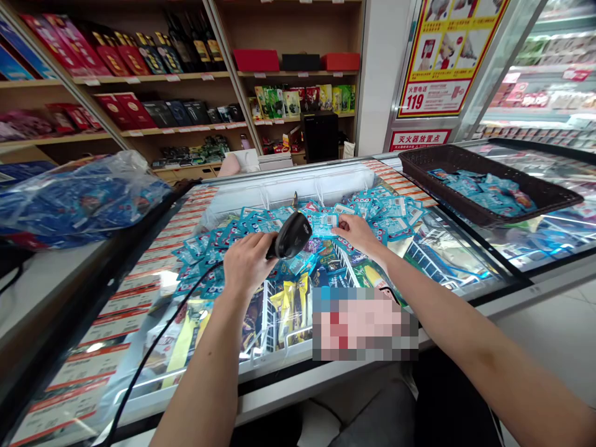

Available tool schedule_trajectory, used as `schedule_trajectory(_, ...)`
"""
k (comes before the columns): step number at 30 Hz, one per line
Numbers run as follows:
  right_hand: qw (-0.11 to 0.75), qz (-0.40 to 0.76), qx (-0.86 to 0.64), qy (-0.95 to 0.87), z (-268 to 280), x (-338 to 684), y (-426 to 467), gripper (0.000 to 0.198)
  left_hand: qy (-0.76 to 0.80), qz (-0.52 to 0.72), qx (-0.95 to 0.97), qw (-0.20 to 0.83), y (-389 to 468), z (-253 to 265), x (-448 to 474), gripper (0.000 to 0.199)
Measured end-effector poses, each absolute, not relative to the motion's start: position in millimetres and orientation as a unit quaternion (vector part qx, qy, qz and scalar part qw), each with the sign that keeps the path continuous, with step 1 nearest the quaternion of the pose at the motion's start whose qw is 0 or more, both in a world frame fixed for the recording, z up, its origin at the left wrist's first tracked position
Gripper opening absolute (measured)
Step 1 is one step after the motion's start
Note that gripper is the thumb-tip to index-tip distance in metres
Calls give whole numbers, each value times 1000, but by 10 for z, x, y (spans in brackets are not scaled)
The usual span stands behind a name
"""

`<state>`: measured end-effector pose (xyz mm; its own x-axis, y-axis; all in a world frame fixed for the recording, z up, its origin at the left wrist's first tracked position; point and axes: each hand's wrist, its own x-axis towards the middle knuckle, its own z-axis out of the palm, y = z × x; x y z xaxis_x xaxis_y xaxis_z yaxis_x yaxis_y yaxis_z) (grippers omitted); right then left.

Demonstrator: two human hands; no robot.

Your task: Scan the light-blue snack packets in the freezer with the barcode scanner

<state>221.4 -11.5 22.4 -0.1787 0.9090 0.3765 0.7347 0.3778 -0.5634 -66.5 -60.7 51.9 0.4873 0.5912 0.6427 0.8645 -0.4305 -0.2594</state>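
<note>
My left hand is wrapped round the grip of a black barcode scanner, whose head points away to the right. A black cable trails from it down to the lower left. Between thumb and fingers, my right hand pinches the edge of a light-blue packet, holding it just beyond the scanner's head with a barcode showing. Many similar blue packets lie overlapping in an arc on the glass freezer lid around both hands. Whether the scanner touches the packet I cannot tell.
At the right a dark brown basket holds more blue packets. A clear plastic bag of blue packs sits at the left. A blurred pinkish object lies at the front edge. Shelves with boxes and bottles stand behind.
</note>
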Motion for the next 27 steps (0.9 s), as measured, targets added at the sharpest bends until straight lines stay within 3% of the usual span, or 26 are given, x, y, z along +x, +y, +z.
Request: schedule_trajectory(27,348,127,-543,-754,223,2213,-134,22,-419,-185,-854,247,-664,542,-483,28)
